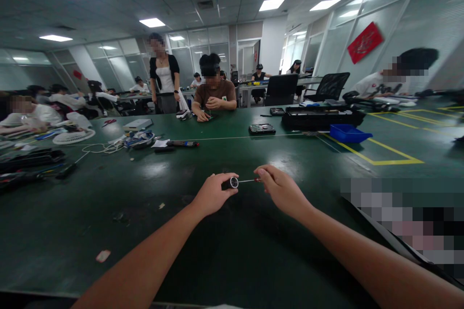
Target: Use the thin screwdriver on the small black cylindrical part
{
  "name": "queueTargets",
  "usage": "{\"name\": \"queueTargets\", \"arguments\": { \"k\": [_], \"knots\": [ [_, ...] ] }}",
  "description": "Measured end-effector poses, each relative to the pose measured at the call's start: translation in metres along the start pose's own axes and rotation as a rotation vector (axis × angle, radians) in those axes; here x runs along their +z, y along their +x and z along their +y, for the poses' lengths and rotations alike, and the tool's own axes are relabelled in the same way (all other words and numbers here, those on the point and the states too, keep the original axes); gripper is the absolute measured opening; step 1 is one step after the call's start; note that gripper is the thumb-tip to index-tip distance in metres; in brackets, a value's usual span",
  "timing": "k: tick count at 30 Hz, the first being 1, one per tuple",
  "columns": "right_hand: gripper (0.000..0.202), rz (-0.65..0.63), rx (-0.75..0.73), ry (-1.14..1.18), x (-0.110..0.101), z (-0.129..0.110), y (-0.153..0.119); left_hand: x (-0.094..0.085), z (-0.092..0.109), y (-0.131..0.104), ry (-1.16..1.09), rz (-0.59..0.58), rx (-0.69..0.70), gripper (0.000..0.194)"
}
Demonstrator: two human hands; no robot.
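Note:
My left hand (212,195) is closed round a small black cylindrical part with a silver ring (234,183) at its end, held above the green table (232,260). In my right hand (281,188) is a screwdriver (247,181); its thin metal shaft points left and a bit of red shows near my fingers. The shaft's tip reaches the ringed end of the part. Whether the tip sits on a screw is too small to tell. Most of the screwdriver's handle is hidden by my fingers.
Ahead lie a hard drive (262,129), a long black housing (322,118) and a blue tray (350,133). Cables (137,139), a red-black tool (183,144) and a white fan grille (74,136) lie left. A person (215,89) works opposite; a pixelated object lies right.

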State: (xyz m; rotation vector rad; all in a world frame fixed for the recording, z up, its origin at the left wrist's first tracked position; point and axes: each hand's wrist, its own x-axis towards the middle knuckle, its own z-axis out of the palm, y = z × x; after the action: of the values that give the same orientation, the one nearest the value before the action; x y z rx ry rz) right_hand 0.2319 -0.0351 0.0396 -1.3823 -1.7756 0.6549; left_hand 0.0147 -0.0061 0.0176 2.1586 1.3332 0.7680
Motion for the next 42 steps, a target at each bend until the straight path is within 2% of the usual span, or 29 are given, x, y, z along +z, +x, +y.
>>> {"name": "queueTargets", "arguments": {
  "k": [7,10,13,16,21,23,26,34,39,42],
  "knots": [
    [0.027,0.022,-0.075,0.015,0.0031,0.0019,-0.0017,0.0005,-0.0031,0.0009,-0.01,0.032,0.005,0.039],
    [0.026,0.008,-0.03,0.022,0.0023,0.0029,-0.0008,-0.0006,-0.0026,0.0007,-0.011,0.031,0.013,0.038],
    [0.036,-0.016,0.005,0.014,0.0018,0.0053,0.002,-0.0001,-0.0028,0.0003,-0.001,0.017,0.012,0.038],
    [0.028,-0.014,-0.02,0.021,0.0028,0.0065,0.0028,0.0004,-0.0035,0.0003,0.002,0.01,0.008,0.039],
    [0.029,0.009,-0.095,0.041,0.0031,0.0033,-0.0011,-0.0013,-0.0023,0.0004,0.002,0.026,-0.006,0.039],
    [0.027,-0.011,-0.057,0.049,0.0019,0.0018,-0.0013,-0.001,-0.0024,0.0005,0.018,0.017,-0.002,0.038],
    [0.036,-0.05,-0.006,0.007,0.0,0.0003,0.0002,0.0009,-0.0041,0.0005,0.033,-0.002,0.011,0.038],
    [0.026,-0.04,-0.096,-0.022,0.0019,-0.0016,-0.0021,-0.0005,-0.0032,0.0014,0.044,0.019,-0.007,0.038],
    [0.031,-0.054,-0.061,-0.063,0.0015,0.0007,-0.0008,-0.0004,-0.0017,0.001,0.043,0.002,0.0,0.039],
    [0.026,-0.031,-0.059,-0.061,0.002,-0.0006,-0.0013,0.0015,-0.0036,0.0008,0.039,-0.011,0.011,0.039]
  ]
}}
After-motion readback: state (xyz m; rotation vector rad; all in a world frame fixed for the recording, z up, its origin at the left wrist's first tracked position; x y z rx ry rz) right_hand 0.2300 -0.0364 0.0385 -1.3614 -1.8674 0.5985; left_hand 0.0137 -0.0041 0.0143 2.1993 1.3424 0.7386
